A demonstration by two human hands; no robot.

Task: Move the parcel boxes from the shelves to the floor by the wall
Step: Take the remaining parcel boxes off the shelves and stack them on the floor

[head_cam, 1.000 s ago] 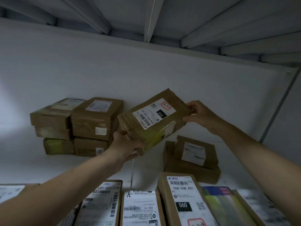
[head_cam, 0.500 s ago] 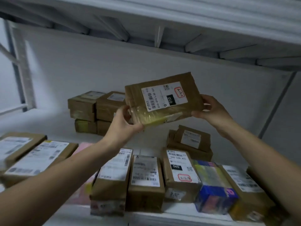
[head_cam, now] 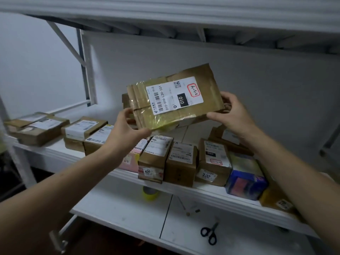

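Above the shelf (head_cam: 53,155), brown yellow-taped parcel box (head_cam: 165,119), white label (head_cam: 176,95), gripped by left hand (head_cam: 127,131), right hand (head_cam: 231,115).

The brown cardboard parcel (head_cam: 174,97) is matt, banded with glossy yellowish tape, its white paper label (head_cam: 174,95) smooth.

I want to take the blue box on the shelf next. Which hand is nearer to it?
Right. The right hand, holding the right end of the parcel, is above the blue box; the left hand, at its left end, is much farther left.
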